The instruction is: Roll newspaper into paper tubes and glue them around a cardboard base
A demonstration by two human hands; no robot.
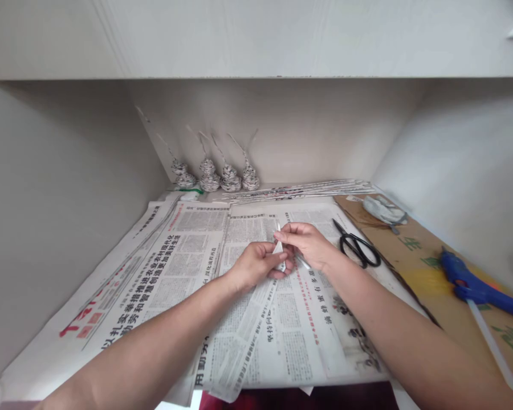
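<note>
**Paper strip pinched in both hands, looks like a rolling job**

So both hands are busy with one long newspaper strip point(244, 353). Its top end sits between the fingertips, bunched into a pale point, and the rest trails down from the left hand toward the near edge.

Left hand point(256, 265): mostly curled, thumb pressing the paper against the fingers. Right hand point(305, 242): thumb and forefinger pinched close at the tip, other fingers bent in. A thin pale rod point(303, 262) pokes out under the right palm; can't tell if it's gripped or part of the roll.

My guess is it's the start of a roll, getting that first corner tight. I'd say the next move calls for a firm left thumb and a steady right-hand twist, with the tail kept flat.

Beyond both hands are thin paper sticks point(299, 191), and past the left hand, four woven gourd shapes point(251, 177). Scissors point(359, 249) sit just right of the right hand, with a blue glue gun point(465, 279) well off further right.

Containers? Only a maybe: the crumpled bundle point(385, 209) beyond and right of the right hand could be a bag. Can't see inside.
</note>
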